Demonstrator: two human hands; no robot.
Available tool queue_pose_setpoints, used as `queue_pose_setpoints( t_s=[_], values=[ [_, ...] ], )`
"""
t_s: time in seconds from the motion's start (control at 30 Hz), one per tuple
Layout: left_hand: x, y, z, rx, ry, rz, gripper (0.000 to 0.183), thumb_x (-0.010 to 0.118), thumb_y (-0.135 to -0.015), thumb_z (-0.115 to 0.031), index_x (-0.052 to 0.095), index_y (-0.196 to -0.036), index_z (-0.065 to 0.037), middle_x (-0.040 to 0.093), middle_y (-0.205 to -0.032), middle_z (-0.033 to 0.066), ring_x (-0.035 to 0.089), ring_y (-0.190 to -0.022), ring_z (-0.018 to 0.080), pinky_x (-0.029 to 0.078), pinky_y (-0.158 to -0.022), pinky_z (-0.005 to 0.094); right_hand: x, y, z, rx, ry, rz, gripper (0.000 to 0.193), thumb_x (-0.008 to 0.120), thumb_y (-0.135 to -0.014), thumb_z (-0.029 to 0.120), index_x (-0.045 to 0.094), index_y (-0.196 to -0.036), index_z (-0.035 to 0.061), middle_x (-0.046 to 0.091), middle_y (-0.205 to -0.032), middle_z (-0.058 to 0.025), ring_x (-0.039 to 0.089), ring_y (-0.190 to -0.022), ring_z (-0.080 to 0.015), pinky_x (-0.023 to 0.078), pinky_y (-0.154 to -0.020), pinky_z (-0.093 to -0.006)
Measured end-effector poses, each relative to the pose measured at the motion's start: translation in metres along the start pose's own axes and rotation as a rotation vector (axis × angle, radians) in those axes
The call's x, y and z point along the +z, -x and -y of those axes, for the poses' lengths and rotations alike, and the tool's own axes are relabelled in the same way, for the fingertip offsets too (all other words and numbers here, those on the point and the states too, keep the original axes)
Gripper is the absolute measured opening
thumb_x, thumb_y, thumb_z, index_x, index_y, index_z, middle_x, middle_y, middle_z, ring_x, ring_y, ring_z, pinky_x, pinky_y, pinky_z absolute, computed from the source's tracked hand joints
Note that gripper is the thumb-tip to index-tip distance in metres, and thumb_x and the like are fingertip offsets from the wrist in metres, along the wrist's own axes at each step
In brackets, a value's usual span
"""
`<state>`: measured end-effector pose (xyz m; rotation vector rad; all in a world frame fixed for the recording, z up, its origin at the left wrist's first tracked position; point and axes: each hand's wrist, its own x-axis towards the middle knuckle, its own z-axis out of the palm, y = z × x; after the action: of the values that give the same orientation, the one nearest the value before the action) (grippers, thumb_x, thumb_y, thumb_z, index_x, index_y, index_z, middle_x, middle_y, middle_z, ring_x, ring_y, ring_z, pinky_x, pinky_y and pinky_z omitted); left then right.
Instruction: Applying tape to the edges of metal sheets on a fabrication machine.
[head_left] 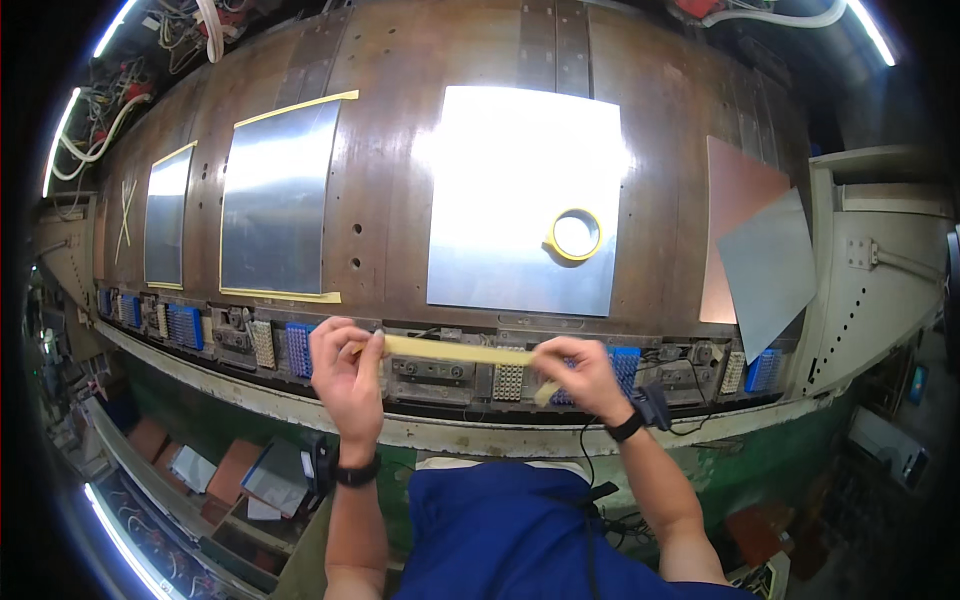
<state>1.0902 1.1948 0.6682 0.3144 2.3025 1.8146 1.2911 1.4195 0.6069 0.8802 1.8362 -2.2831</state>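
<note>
A strip of pale yellow masking tape [455,349] is stretched between my two hands above the front edge of the metal bed. My left hand [346,372] pinches one end between thumb and fingers. At the other end my right hand [583,374] is closed on the strip, and a short tail hangs below its fingers. Beyond the strip lies a bright silver metal sheet [500,220], with a yellow tape roll [552,240] resting flat on its right part. Farther left, a metal sheet [278,205] has yellow tape along its edges.
A smaller taped sheet [168,222] and crossed thin strips [124,225] lie at far left. To the right, a grey sheet [768,265] overlaps a copper-coloured sheet [732,190]. Blue blocks [300,348] and fittings line the bed's front edge. A metal side frame [870,290] bounds the right.
</note>
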Motion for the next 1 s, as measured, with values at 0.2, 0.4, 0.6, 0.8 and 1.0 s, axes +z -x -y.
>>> queue_pose_setpoints(
  t_s=[0.2, 0.4, 0.6, 0.8, 1.0],
  values=[
    [0.036, -0.007, 0.104, -0.184, -0.447, 0.259, 0.013, 0.077, -0.091, -0.008, 0.067, -0.095, -0.001, 0.067, -0.091, 0.0103, 0.065, -0.082, 0.0217, 0.052, -0.074, 0.0346, -0.079, -0.021, -0.068, -0.11, 0.431, -0.493, 0.018, 0.08, -0.087, 0.014, 0.077, -0.095, -0.0013, 0.075, -0.08, -0.01, 0.07, -0.074, -0.0146, 0.054, -0.07, -0.0311],
    [0.06, -0.022, 0.144, 0.071, -0.769, 0.369, 0.012, 0.078, -0.087, -0.012, 0.07, -0.091, -0.004, 0.062, -0.11, 0.0117, 0.056, -0.111, 0.0341, 0.046, -0.094, 0.0461, -0.092, -0.038, -0.085, -0.106, 0.5, -0.535, 0.02, 0.082, -0.084, 0.014, 0.072, -0.093, -0.0009, 0.073, -0.077, -0.0132, 0.072, -0.072, -0.0209, 0.055, -0.07, -0.0335],
    [0.06, -0.027, 0.149, 0.079, -0.785, 0.397, 0.012, 0.077, -0.087, -0.011, 0.07, -0.089, -0.003, 0.063, -0.109, 0.0127, 0.058, -0.109, 0.0339, 0.046, -0.093, 0.0451, -0.09, -0.038, -0.086, -0.033, 0.502, -0.542, 0.023, 0.084, -0.083, 0.018, 0.07, -0.089, 0.0008, 0.072, -0.075, -0.0118, 0.071, -0.07, -0.0233, 0.054, -0.066, -0.0362],
    [0.055, -0.03, 0.15, 0.075, -0.815, 0.276, 0.026, 0.084, -0.083, -0.017, 0.065, -0.091, -0.003, 0.061, -0.103, 0.0126, 0.057, -0.103, 0.0343, 0.046, -0.09, 0.0456, -0.085, -0.04, -0.066, 0.022, 1.134, -0.649, 0.039, 0.091, -0.076, 0.034, 0.065, -0.082, 0.0052, 0.068, -0.075, -0.009, 0.065, -0.074, -0.0341, 0.049, -0.069, -0.0441],
    [0.05, -0.04, 0.157, 0.053, -0.791, 0.242, 0.046, 0.094, -0.07, -0.028, 0.058, -0.088, -0.004, 0.057, -0.094, 0.01, 0.054, -0.091, 0.0327, 0.047, -0.078, 0.0432, 0.021, -0.097, -0.055, -0.428, 1.029, -0.264, 0.045, 0.091, -0.069, 0.04, 0.066, -0.09, 0.0098, 0.061, -0.094, -0.0065, 0.058, -0.095, -0.0284, 0.043, -0.083, -0.043]
  ],
)
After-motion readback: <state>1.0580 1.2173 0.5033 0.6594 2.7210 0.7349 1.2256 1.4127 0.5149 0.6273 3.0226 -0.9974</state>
